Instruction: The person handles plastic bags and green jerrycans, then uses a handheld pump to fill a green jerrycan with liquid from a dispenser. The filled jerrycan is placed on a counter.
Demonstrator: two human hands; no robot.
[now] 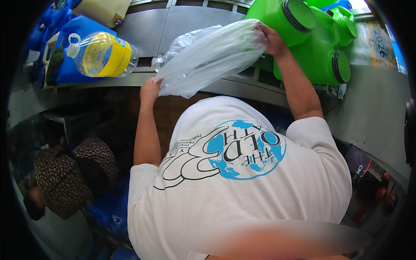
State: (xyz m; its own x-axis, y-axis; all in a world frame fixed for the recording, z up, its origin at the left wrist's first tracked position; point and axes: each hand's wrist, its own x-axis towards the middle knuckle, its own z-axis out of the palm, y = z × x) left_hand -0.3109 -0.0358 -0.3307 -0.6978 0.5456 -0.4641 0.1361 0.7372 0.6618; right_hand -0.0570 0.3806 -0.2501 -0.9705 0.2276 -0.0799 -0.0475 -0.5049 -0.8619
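A see-through plastic bag (212, 58) is stretched slantwise between my two hands, above the steel counter (141, 28). My left hand (150, 89) is closed on its lower left edge, close to the counter's front. Farther out and to the right, my right hand (274, 40) grips the bag's gathered upper end, right beside a green jerrycan (277, 19) with a black-ringed cap. Some of the fingers on each hand are hidden by the plastic and by the angle.
On the left stand a big clear bottle with a yellow label (108, 54) and a blue container (78, 28). A second green jerrycan (314, 58) is at the right. A person in patterned clothing (65, 175) is low at the left.
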